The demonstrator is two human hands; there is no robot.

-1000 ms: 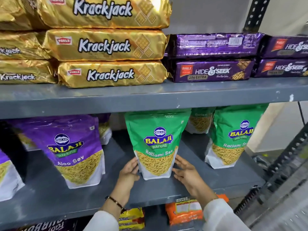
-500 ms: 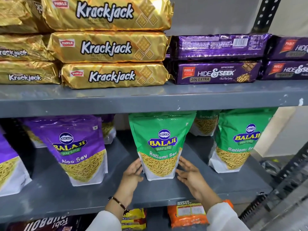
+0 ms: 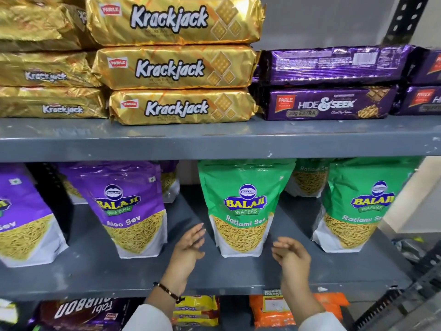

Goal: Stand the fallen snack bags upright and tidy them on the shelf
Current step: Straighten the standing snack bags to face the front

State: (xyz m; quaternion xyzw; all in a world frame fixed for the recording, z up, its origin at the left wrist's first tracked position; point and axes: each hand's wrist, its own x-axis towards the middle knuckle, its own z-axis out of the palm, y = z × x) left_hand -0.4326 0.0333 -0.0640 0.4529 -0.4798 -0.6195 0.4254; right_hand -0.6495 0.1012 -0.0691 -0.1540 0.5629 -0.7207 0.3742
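A green Ratlami Sev bag [image 3: 243,206] stands upright in the middle of the grey middle shelf [image 3: 214,278]. My left hand [image 3: 188,252] hovers just left of its base, fingers apart, not touching it. My right hand [image 3: 292,256] is a little to the right of the bag, fingers loosely spread, holding nothing. A second green bag [image 3: 358,206] stands upright at the right, with another green bag [image 3: 307,177] behind. A purple Aloo Sev bag [image 3: 128,206] stands at the left, and a further purple bag [image 3: 21,216] is at the far left edge.
The upper shelf [image 3: 214,142] carries stacked gold Krackjack packs [image 3: 176,68] and purple Hide & Seek packs [image 3: 329,103]. Below the middle shelf lie yellow packs [image 3: 195,311], an orange pack [image 3: 269,311] and a dark Bourbon pack [image 3: 78,311]. A perforated upright [image 3: 401,17] stands at the right.
Both hands were pressed against the sides of the middle green bag; now they have let go and drawn back toward me, apart from it. The bag stays upright.
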